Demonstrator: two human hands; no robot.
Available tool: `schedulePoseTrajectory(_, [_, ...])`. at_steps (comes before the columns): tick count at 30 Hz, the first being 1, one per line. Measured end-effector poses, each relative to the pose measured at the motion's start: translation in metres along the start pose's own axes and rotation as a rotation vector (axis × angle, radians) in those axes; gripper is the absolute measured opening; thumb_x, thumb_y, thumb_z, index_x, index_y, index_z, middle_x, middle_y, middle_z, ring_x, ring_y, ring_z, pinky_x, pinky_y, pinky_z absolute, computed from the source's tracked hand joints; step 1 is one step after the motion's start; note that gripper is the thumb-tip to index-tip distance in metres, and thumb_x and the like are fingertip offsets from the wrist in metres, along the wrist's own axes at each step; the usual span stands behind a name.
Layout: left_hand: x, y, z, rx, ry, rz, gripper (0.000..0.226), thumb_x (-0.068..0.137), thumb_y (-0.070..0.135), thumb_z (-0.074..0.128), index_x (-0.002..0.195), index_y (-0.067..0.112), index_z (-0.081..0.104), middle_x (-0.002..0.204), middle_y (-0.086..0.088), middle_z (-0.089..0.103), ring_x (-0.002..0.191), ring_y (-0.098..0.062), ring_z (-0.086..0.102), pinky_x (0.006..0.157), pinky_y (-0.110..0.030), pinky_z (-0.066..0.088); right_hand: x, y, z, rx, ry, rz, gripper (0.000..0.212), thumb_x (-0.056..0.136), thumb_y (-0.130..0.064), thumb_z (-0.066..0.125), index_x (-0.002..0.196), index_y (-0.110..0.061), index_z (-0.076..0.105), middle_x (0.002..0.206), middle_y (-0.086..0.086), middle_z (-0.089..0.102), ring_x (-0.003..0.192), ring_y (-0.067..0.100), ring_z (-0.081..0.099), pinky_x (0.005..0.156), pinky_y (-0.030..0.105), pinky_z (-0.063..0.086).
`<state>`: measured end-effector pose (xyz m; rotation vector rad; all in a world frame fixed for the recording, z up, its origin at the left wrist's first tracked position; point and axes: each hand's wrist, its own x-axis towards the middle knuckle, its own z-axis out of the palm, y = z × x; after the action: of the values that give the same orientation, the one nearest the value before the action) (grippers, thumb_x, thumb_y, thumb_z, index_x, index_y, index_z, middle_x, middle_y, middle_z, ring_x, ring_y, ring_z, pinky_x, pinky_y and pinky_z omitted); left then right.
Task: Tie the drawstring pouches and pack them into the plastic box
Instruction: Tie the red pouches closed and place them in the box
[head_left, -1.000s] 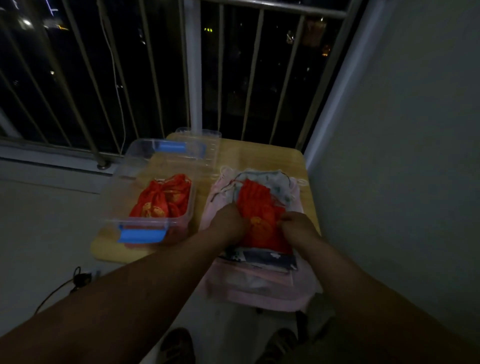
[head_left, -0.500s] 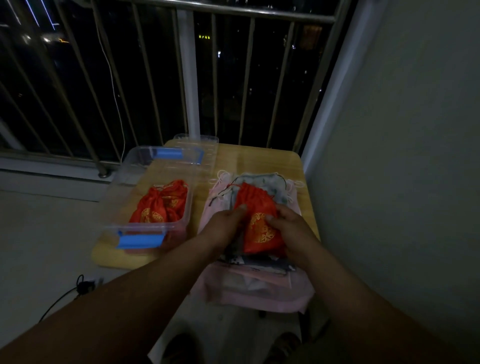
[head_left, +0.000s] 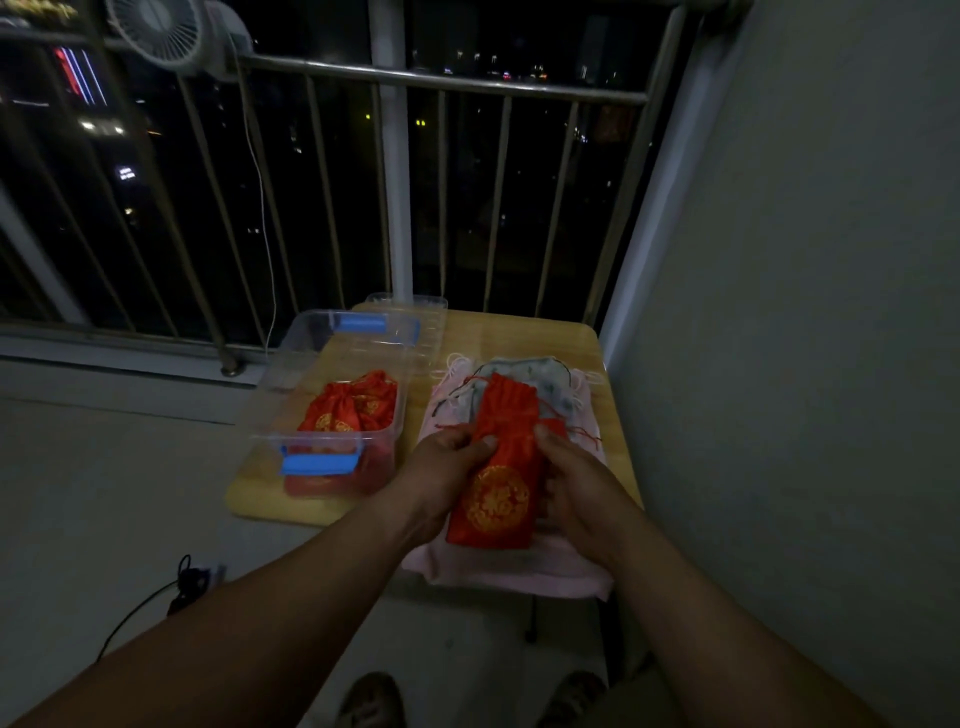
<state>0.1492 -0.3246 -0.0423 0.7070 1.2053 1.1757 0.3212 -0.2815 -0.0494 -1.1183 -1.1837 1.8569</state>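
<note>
A red drawstring pouch (head_left: 501, 467) with a gold emblem is lifted above a stack of pale pouches (head_left: 519, 566) on the right of the small wooden table (head_left: 524, 332). My left hand (head_left: 447, 462) pinches its left edge near the neck. My right hand (head_left: 576, 483) grips its right edge. Thin red strings trail from the pouch's open top. The clear plastic box (head_left: 317, 374) with blue latches stands to the left, with several red pouches (head_left: 353, 408) in it.
The box's clear lid (head_left: 415, 304) lies behind the box at the table's far edge. A metal railing (head_left: 441, 83) with a clip fan (head_left: 161, 31) stands beyond. A grey wall (head_left: 805, 312) bounds the right side. A black cable (head_left: 171, 587) lies on the floor at the left.
Both hands have lifted the red pouch off the stack and drawn it nearer to me. The head camera has tilted up, showing more of the railing and the fan.
</note>
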Motion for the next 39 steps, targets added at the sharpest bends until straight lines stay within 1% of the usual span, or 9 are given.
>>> schedulePoseTrajectory(5, [-0.02, -0.009, -0.002, -0.007, 0.012, 0.049, 0.034, 0.101, 0.027, 0.063, 0.131, 0.011, 0.066, 0.119, -0.018, 0.074, 0.111, -0.038, 0.071, 0.103, -0.058, 0.052, -0.003, -0.003, 0.016, -0.009, 0.131, -0.004, 0.024, 0.101, -0.04, 0.058, 0.116, -0.03, 0.074, 0.115, 0.005, 0.077, 0.109, 0.033, 0.07, 0.094, 0.055, 0.055])
schedulePoseTrajectory(9, [-0.035, -0.002, -0.001, -0.102, 0.048, 0.058, 0.04, 0.109, 0.036, 0.045, 0.128, 0.011, 0.069, 0.117, -0.018, 0.075, 0.11, -0.035, 0.072, 0.102, -0.053, 0.053, -0.01, 0.0, 0.027, -0.007, 0.154, 0.0, 0.026, 0.097, -0.045, 0.061, 0.118, -0.033, 0.071, 0.119, 0.002, 0.075, 0.11, 0.032, 0.069, 0.096, 0.056, 0.053])
schedulePoseTrajectory(14, [-0.042, 0.005, -0.005, -0.131, 0.097, 0.054, 0.036, 0.11, 0.037, 0.041, 0.123, 0.02, 0.069, 0.109, -0.007, 0.078, 0.099, -0.02, 0.076, 0.078, -0.036, 0.056, -0.014, -0.008, 0.03, 0.135, 0.152, 0.056, 0.032, 0.099, -0.048, 0.059, 0.122, -0.027, 0.066, 0.116, 0.005, 0.076, 0.112, 0.031, 0.067, 0.098, 0.057, 0.05])
schedulePoseTrajectory(18, [-0.039, 0.006, -0.004, -0.137, 0.162, 0.013, 0.041, 0.11, 0.041, 0.039, 0.12, 0.016, 0.069, 0.103, -0.011, 0.079, 0.101, -0.029, 0.074, 0.082, -0.04, 0.058, -0.016, -0.019, 0.029, 0.251, 0.204, 0.037, 0.017, 0.097, -0.032, 0.066, 0.101, -0.018, 0.074, 0.092, 0.005, 0.079, 0.101, 0.029, 0.07, 0.085, 0.047, 0.055])
schedulePoseTrajectory(20, [-0.036, 0.008, -0.003, -0.128, 0.187, 0.004, 0.044, 0.109, 0.045, 0.037, 0.121, 0.017, 0.069, 0.106, -0.014, 0.078, 0.106, -0.032, 0.071, 0.089, -0.045, 0.058, -0.016, -0.024, 0.028, 0.27, 0.22, 0.027, 0.018, 0.092, -0.03, 0.071, 0.102, -0.016, 0.076, 0.097, 0.007, 0.079, 0.101, 0.03, 0.07, 0.09, 0.048, 0.056])
schedulePoseTrajectory(25, [-0.033, 0.016, 0.003, -0.164, 0.195, 0.013, 0.042, 0.108, 0.046, 0.037, 0.123, 0.021, 0.068, 0.117, -0.018, 0.074, 0.114, -0.04, 0.067, 0.106, -0.057, 0.048, -0.016, -0.036, 0.024, 0.287, 0.271, 0.002, 0.023, 0.089, -0.026, 0.071, 0.107, -0.011, 0.073, 0.083, 0.002, 0.077, 0.087, 0.023, 0.069, 0.071, 0.037, 0.053])
schedulePoseTrajectory(30, [-0.034, 0.02, 0.002, -0.302, 0.273, 0.054, 0.039, 0.108, 0.034, 0.038, 0.127, 0.012, 0.063, 0.112, -0.01, 0.067, 0.086, -0.023, 0.063, 0.072, -0.034, 0.05, -0.017, -0.032, 0.008, 0.288, 0.398, 0.031, 0.023, 0.098, -0.029, 0.059, 0.109, -0.013, 0.071, 0.111, 0.008, 0.073, 0.096, 0.019, 0.069, 0.082, 0.033, 0.056])
schedulePoseTrajectory(34, [-0.037, 0.007, 0.004, -0.257, 0.337, 0.042, 0.047, 0.111, 0.037, 0.031, 0.128, 0.008, 0.063, 0.121, -0.012, 0.072, 0.113, -0.029, 0.067, 0.09, -0.038, 0.058, -0.026, -0.019, 0.003, 0.287, 0.486, 0.054, 0.027, 0.098, -0.027, 0.056, 0.114, -0.013, 0.072, 0.099, 0.002, 0.07, 0.083, 0.015, 0.062, 0.068, 0.028, 0.046])
schedulePoseTrajectory(39, [-0.037, 0.019, 0.005, -0.012, 0.284, 0.097, 0.038, 0.109, 0.025, 0.036, 0.118, 0.004, 0.066, 0.103, -0.013, 0.067, 0.083, -0.019, 0.061, 0.074, -0.03, 0.049, -0.036, -0.034, 0.007, 0.015, 0.413, -0.038, 0.015, 0.094, -0.024, 0.06, 0.09, -0.016, 0.072, 0.079, 0.0, 0.07, 0.071, 0.015, 0.064, 0.06, 0.029, 0.046])
